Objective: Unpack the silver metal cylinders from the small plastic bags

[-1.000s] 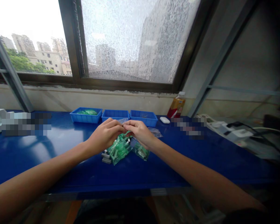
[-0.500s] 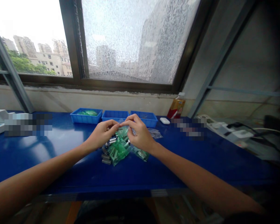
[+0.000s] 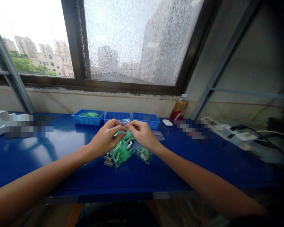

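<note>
My left hand [image 3: 109, 136] is beside a small clear plastic bag [image 3: 125, 121], its fingers curved and its thumb apart from the index finger. My right hand [image 3: 143, 135] pinches the bag near its upper edge; the fingertips partly hide the grip. Below the hands lie green-tinted plastic bags [image 3: 123, 154] with metal pieces showing through. Another small bag of metal pieces [image 3: 144, 154] lies under my right wrist. Loose grey metal blocks [image 3: 108, 160] rest at the left of the pile.
Three blue trays stand in a row at the back: the left tray [image 3: 87, 121] holds green plastic, beside the middle tray [image 3: 107, 119] and right tray [image 3: 153, 125]. Flat clear bags [image 3: 159, 135], a white case [image 3: 167, 122] and a bottle [image 3: 179, 108] are on the right. Power strips lie at both sides.
My left hand's thumb and fingers have spread and shifted slightly right. My right hand has turned, with its fingers drawn together and lower. The small bag under my right wrist shows more.
</note>
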Motion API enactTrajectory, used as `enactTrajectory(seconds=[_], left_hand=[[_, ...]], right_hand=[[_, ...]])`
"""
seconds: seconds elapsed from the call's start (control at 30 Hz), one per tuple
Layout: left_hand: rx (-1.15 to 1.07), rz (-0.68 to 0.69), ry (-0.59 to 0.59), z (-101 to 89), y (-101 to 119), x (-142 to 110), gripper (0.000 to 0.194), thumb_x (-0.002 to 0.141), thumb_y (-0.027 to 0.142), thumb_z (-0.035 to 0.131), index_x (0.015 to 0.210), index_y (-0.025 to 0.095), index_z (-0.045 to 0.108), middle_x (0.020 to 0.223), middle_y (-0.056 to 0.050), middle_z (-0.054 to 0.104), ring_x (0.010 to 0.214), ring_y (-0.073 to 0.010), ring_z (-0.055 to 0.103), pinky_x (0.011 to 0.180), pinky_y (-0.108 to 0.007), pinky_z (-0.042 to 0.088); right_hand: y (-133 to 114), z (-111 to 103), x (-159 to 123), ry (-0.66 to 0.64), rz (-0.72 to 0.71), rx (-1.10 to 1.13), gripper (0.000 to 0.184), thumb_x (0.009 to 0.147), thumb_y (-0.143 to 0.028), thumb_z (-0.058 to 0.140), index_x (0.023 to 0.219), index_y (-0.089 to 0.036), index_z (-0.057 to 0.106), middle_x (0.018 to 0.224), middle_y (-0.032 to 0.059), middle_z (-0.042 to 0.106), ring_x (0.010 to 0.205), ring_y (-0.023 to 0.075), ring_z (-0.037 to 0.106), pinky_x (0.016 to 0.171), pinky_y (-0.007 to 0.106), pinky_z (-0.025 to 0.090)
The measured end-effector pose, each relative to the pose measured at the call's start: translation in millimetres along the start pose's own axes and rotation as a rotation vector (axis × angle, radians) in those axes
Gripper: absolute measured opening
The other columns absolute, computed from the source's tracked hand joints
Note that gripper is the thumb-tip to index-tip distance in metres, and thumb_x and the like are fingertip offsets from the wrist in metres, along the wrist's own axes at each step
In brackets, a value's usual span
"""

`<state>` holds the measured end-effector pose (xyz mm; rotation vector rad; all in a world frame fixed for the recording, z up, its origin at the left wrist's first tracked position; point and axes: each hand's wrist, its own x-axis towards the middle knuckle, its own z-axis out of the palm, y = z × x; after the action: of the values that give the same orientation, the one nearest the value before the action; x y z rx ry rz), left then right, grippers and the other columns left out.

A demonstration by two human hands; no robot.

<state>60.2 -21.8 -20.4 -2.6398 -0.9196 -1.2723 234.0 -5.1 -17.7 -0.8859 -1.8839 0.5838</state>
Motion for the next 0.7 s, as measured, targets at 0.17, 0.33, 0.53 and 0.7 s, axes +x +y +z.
enactTrajectory(seconds=[0.17, 0.33, 0.53, 0.7], left_hand=[[-0.377, -0.359, -0.077, -1.1, -3.9, 2.9, 0.044, 0.091, 0.04, 0.026, 0.086, 0.013, 0.061, 0.077, -0.004, 0.058, 0.072, -0.0153, 0.053, 0.067, -0.027, 0.042], [-0.634, -0.573, -0.114, 2.3, -10.9, 4.6, 0.043, 0.087, 0.046, 0.033, 0.071, 0.012, 0.055, 0.067, -0.001, 0.054, 0.059, -0.0116, 0.047, 0.056, -0.024, 0.038], [-0.328, -0.377, 0.0, 3.0, -14.8, 2.3, 0.02, 0.082, 0.029, 0.048, 0.078, 0.012, 0.058, 0.065, 0.0, 0.055, 0.058, -0.0109, 0.047, 0.055, -0.023, 0.037], [0.082, 0.037, 0.032, 2.9, -21.8, -1.7, 0.02, 0.085, 0.019, 0.047, 0.094, 0.018, 0.065, 0.073, -0.003, 0.061, 0.068, -0.0141, 0.049, 0.066, -0.027, 0.04]], right_hand=[[-1.9, -4.0, -2.9, 0.021, -0.288, -0.307, 0.017, 0.082, -0.019, 0.049, 0.088, -0.016, 0.065, 0.065, -0.0001, 0.055, 0.056, 0.0094, 0.047, 0.057, 0.023, 0.037], [1.3, -4.1, -4.0, -0.028, -0.45, -0.443, 0.022, 0.086, -0.018, 0.045, 0.094, -0.019, 0.065, 0.074, 0.0028, 0.055, 0.069, 0.0123, 0.051, 0.065, 0.025, 0.04], [-0.1, -4.1, -3.2, -0.091, -0.326, -0.397, 0.017, 0.083, -0.028, 0.052, 0.088, -0.018, 0.065, 0.08, 0.0036, 0.054, 0.075, 0.0139, 0.052, 0.068, 0.025, 0.04], [6.3, -0.7, 1.1, -0.129, -0.022, -0.221, 0.046, 0.088, -0.044, 0.035, 0.073, -0.013, 0.065, 0.063, 0.001, 0.055, 0.06, 0.0113, 0.05, 0.058, 0.024, 0.036]])
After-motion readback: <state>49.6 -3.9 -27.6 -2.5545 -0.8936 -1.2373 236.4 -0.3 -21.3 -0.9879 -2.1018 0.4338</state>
